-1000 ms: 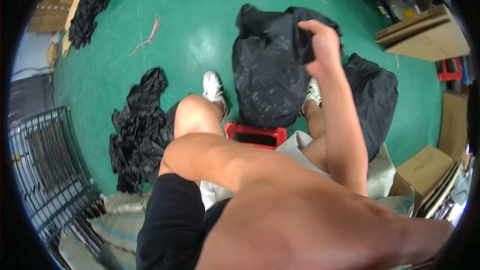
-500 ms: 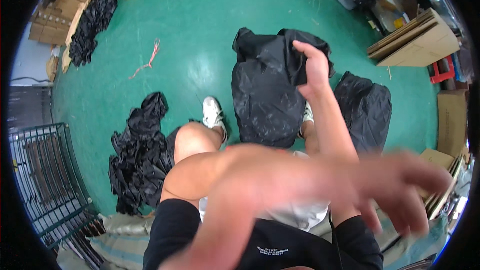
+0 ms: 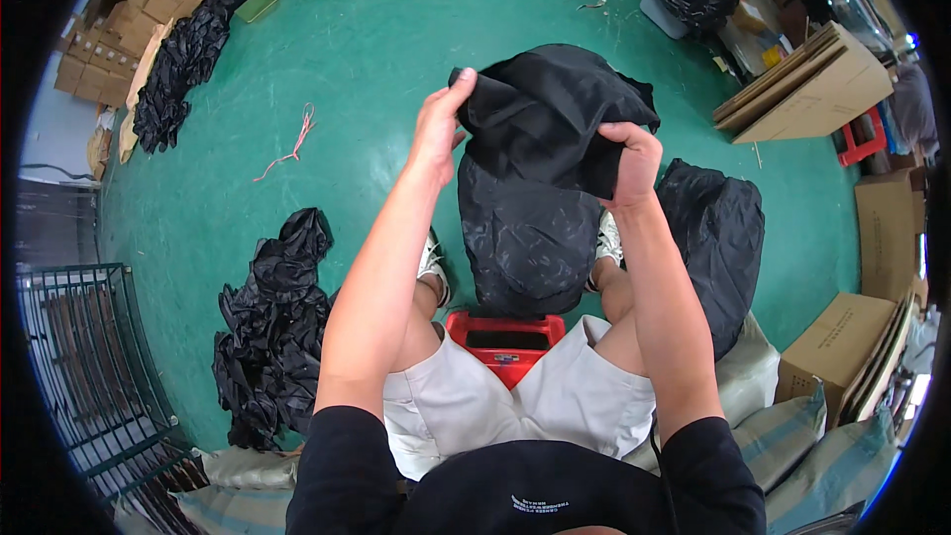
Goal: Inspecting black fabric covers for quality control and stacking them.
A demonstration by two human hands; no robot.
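Head view: left hand point(image 3: 434, 134) pinching upper left edge of soft, shiny black bag point(image 3: 525, 248), thumb on top, fingers partly hidden; right hand point(image 3: 636, 163) gripping its right edge, thumb over fold, fingers mostly hidden. Hands well apart, material stretched between. Bag between white laced shoes point(image 3: 609, 241), just beyond red plastic stool point(image 3: 510, 365), above green floor point(image 3: 386, 59).
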